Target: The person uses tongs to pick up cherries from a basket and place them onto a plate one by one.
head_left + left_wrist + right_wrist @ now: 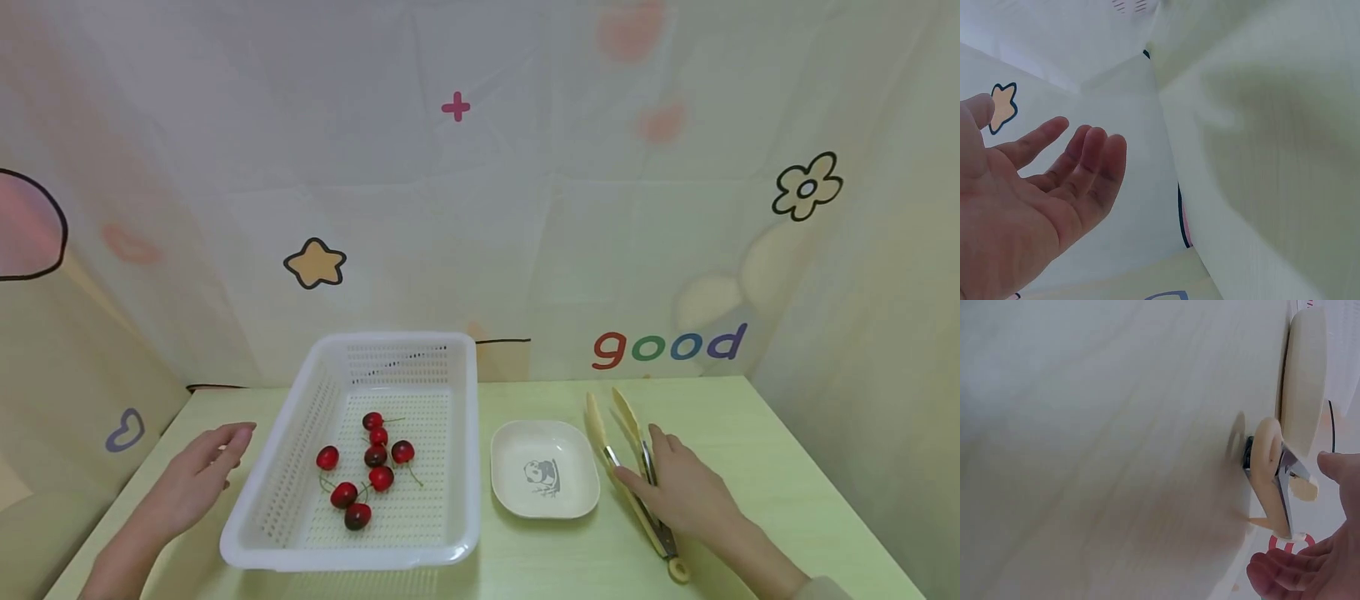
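Note:
My right hand (686, 492) reaches over a pair of tongs (642, 512) with cream tips and handles and metal middles. Its thumb and fingers lie spread on either side of the tongs, and the right wrist view shows space between them and the tongs (1270, 500). The tongs lie on the table, tips spread apart and pointing away, ring end near me. Left of the white basket (352, 558), my left hand (191, 479) hovers with nothing in it, its fingers (1110, 169) loosely bent in the left wrist view. Several dark red cherries (381, 478) with green stems lie inside the basket.
Between basket and tongs sits a small white square dish (513, 446) with a panda drawing inside. The pale wooden table (780, 467) ends at a printed curtain (525, 250), which also hangs along both sides. The basket's raised walls stand beside the left hand.

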`<state>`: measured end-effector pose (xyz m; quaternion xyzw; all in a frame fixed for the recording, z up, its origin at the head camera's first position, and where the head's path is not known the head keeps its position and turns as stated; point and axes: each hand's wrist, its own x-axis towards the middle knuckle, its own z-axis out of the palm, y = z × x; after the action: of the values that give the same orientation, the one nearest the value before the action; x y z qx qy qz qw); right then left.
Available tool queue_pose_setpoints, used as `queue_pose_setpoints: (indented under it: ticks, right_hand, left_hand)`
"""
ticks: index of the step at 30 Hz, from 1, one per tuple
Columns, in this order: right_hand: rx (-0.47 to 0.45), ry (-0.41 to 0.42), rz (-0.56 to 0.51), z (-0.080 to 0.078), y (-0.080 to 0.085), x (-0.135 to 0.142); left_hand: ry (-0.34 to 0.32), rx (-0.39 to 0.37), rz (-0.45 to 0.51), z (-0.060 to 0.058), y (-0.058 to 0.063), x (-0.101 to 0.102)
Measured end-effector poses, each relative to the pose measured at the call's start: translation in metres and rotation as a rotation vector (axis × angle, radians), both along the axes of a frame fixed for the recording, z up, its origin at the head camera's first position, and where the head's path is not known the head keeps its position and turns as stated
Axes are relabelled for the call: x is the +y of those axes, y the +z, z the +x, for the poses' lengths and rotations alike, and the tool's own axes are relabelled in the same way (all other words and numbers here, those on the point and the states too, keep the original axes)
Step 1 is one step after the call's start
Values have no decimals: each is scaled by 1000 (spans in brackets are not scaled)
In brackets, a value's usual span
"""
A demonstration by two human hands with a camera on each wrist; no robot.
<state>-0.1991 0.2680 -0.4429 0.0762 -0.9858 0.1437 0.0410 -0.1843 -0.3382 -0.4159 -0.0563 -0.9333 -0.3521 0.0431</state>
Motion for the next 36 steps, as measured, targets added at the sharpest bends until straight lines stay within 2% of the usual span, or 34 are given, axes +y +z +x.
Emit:
queue_pose_setpoints:
  ticks: [7, 15, 20, 27, 36]
  right_hand:
    - [-55, -34, 8, -4, -1, -6]
    - [-34, -47, 10, -5, -9, -11]
    - [-19, -50, 5, -7, -11, -13]
    - [-8, -35, -30, -8, -9, -16]
    - [-3, -17, -32, -9, -7, -18]
  left_hand:
    - [-25, -61, 138, 0, 3, 8]
    - [-30, -116, 254, -2, 6, 14]
    - [-49, -127, 298, -2, 6, 15]
    - [-92, -98, 326, -3, 4, 16]
    - [-72, -156, 397, -2, 5, 17]
